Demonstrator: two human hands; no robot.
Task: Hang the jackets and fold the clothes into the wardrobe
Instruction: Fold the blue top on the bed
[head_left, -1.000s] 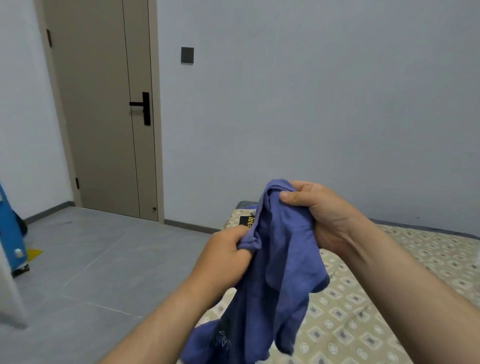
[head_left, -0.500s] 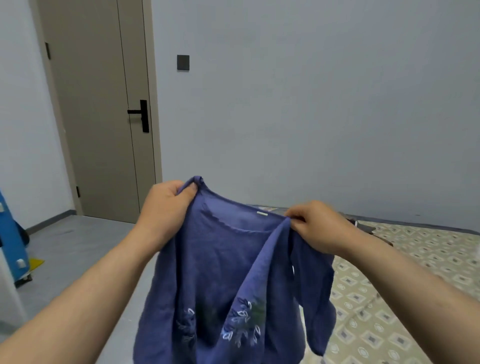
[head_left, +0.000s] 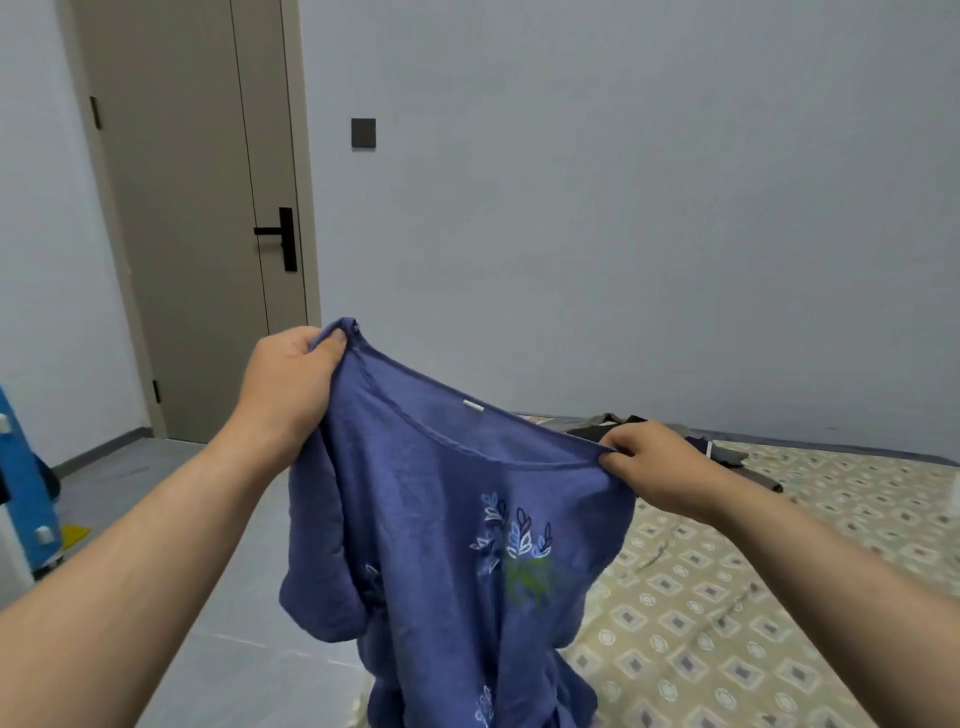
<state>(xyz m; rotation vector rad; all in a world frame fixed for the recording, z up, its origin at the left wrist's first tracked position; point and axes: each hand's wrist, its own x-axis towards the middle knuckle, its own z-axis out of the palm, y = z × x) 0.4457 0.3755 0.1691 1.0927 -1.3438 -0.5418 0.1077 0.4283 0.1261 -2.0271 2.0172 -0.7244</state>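
Far left: blue object (head_left: 23, 483) at frame edge, floor (head_left: 208, 649) beside it bare, closed door (head_left: 192, 208) behind. Room to step that way.

Left hand (head_left: 291, 387) closed on one shoulder of the blue embroidered top (head_left: 447, 545), thumb pinching the neckline seam; held higher than the other side. Top hangs in the air in front of the person, over the bed's near edge, lower part bunched and twisted, one sleeve folded under at left.

Right hand (head_left: 649, 467) pinched shut on the opposite shoulder, neckline stretched between the two hands.

Judgement: step is opening the top out for folding. Level the shoulders, shake the twist out, then lay it flat.

Right: bed (head_left: 779, 597), patterned cover, mostly open surface; dark clothes (head_left: 727, 447) piled at its far end, well apart from the landing spot
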